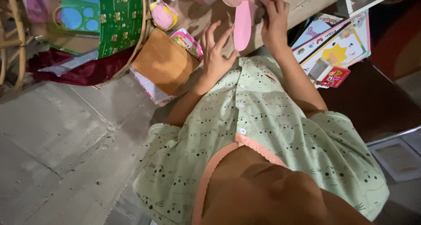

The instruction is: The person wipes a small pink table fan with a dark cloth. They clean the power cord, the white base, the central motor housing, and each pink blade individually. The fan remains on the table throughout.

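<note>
A pink hand-held fan [242, 28] lies on a wooden table top [307, 0], its handle pointing toward me. My right hand [275, 21] pinches a small dark grey piece [260, 13] right beside the top of the fan's handle. My left hand [215, 54] hovers with fingers spread just left of the handle, its thumb close to or touching the handle's lower end. Both forearms reach out over my green patterned shirt [263, 133], which fills the lower part of the view.
A brown envelope on a notebook [164, 61], a small pink packet [187, 40] and a pink toy [163, 15] lie left of my hands. A green patterned board [119, 21] leans in a cane basket. Children's books [337, 47] sit at right. Concrete floor [57, 133] lies below left.
</note>
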